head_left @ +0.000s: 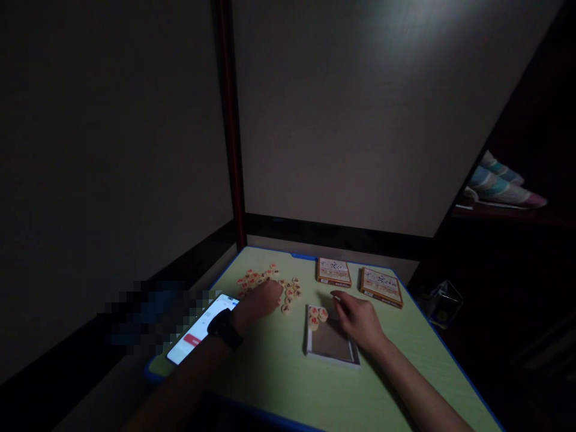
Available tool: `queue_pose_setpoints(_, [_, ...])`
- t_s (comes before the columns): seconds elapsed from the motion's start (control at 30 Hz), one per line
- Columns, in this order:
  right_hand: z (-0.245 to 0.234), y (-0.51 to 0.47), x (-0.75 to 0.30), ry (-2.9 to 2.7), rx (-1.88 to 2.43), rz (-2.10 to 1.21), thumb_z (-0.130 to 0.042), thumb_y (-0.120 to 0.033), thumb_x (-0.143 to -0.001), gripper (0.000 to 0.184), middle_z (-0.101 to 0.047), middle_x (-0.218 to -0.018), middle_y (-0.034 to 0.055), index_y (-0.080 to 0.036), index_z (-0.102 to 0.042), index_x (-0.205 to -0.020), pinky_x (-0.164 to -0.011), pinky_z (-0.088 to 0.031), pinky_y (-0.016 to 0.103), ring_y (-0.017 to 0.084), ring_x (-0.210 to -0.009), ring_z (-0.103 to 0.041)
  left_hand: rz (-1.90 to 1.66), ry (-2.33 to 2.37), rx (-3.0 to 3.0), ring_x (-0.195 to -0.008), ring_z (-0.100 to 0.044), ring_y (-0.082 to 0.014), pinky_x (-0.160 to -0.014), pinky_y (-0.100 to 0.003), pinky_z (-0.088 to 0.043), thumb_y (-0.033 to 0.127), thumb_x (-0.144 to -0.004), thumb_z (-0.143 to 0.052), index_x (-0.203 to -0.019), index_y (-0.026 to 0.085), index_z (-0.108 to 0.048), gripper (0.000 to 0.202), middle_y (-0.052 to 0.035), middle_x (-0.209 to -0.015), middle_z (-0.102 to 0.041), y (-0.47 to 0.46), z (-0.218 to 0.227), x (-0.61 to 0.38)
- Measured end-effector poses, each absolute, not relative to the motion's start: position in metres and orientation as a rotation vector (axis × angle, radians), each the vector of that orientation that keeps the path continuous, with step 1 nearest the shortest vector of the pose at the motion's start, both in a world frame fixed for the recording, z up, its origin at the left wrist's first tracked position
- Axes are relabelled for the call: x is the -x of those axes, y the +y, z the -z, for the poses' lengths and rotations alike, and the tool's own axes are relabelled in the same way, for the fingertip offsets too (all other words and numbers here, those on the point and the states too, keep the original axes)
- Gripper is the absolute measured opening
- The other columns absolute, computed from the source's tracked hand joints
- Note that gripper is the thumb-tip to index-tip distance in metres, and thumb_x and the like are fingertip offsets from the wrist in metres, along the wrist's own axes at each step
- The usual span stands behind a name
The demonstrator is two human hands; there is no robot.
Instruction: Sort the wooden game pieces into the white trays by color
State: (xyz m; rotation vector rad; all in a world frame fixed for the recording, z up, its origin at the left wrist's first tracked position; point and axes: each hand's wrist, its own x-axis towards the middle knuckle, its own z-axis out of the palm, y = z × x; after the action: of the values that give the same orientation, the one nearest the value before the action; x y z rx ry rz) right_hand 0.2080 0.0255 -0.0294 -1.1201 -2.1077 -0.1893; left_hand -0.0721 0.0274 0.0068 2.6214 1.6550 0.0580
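Loose round Chinese chess pieces (290, 293) with red and dark characters lie in a spread on the table's left side. My left hand (264, 298), a dark watch on its wrist, reaches into that spread. Its fingers are curled down and closed; whatever is between them is hidden. An open shallow box (330, 346) lies right of the pieces, with several red-marked chess pieces (314, 321) grouped in its far left corner. Over the box's right edge hovers my right hand (360, 318), thumb and forefinger slightly apart, nothing visible in it.
The light green table (270, 372) has a blue edge and stands in a wall corner. A lit phone (195, 333) lies at its left edge. Two printed flat boxes, one (333, 272) at the back and another (381, 286) farther right, lie beyond my right hand.
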Motion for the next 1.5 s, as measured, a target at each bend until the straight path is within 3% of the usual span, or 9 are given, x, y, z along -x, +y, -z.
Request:
queue_pose_setpoints(0.33, [0.028, 0.024, -0.208, -2.171, 1.14, 0.177, -0.039, -0.026, -0.094, 0.034, -0.078, -0.08, 0.0059, -0.018, -0.07, -0.104, -0.058, -0.051, 0.027, 0.019, -0.061, -0.072, -0.186, 1.667, -2.572, -0.108, -0.059, -0.0211, -0.097, -0.033, -0.046, 0.012, -0.094, -0.045, -0.104, 0.016, -0.061, 0.02, -0.0108, -0.114, -0.065, 0.012, 0.003, 0.07])
queue_pose_setpoints(0.57, [0.03, 0.026, -0.21, -2.166, 1.11, 0.176, -0.041, -0.025, -0.092, 0.033, -0.078, -0.081, 0.0064, -0.018, -0.07, -0.104, -0.058, -0.052, 0.027, 0.02, -0.062, -0.072, -0.221, 1.689, -2.47, -0.106, -0.062, -0.0212, -0.098, -0.029, -0.044, 0.022, -0.087, -0.061, -0.094, 0.017, -0.071, 0.013, -0.0081, -0.102, -0.072, 0.032, -0.024, 0.09])
queue_pose_setpoints(0.67, [0.03, 0.027, -0.21, -2.18, 1.099, 0.193, -0.04, -0.024, -0.093, 0.033, -0.079, -0.084, 0.007, -0.018, -0.07, -0.103, -0.058, -0.052, 0.027, 0.02, -0.062, -0.073, -0.148, 1.893, -2.339, -0.088, -0.067, -0.0211, -0.085, -0.028, -0.049, 0.019, -0.085, -0.055, -0.078, 0.014, -0.073, 0.02, -0.0092, -0.081, -0.071, 0.048, -0.046, 0.117])
queue_pose_setpoints(0.87, [0.028, 0.025, -0.209, -2.231, 1.116, 0.183, -0.039, -0.023, -0.093, 0.033, -0.079, -0.088, 0.0055, -0.019, -0.07, -0.102, -0.06, -0.052, 0.026, 0.019, -0.065, -0.073, -0.037, 2.089, -2.164, -0.077, -0.067, -0.0234, -0.068, -0.028, -0.049, 0.013, -0.069, -0.061, -0.073, 0.011, -0.072, 0.012, -0.0118, -0.081, -0.071, 0.065, -0.051, 0.157])
queue_pose_setpoints(1.2, [0.028, 0.026, -0.211, -2.252, 1.116, 0.141, -0.041, -0.024, -0.093, 0.032, -0.079, -0.088, 0.006, -0.02, -0.071, -0.102, -0.06, -0.052, 0.027, 0.019, -0.066, -0.073, -0.079, 2.015, -2.108, -0.071, -0.064, -0.0163, -0.062, -0.022, -0.044, 0.005, -0.068, -0.055, -0.07, 0.013, -0.068, 0.016, -0.0057, -0.074, -0.068, 0.072, -0.037, 0.146])
queue_pose_setpoints(1.5, [0.027, 0.026, -0.211, -2.275, 1.145, 0.1, -0.041, -0.024, -0.092, 0.032, -0.079, -0.091, 0.0062, -0.021, -0.071, -0.103, -0.062, -0.052, 0.027, 0.019, -0.068, -0.073, 0.055, 1.976, -2.033, -0.061, -0.062, -0.0149, -0.056, -0.022, -0.044, 0.012, -0.063, -0.067, -0.068, 0.014, -0.07, 0.006, -0.0024, -0.067, -0.068, 0.066, -0.052, 0.156])
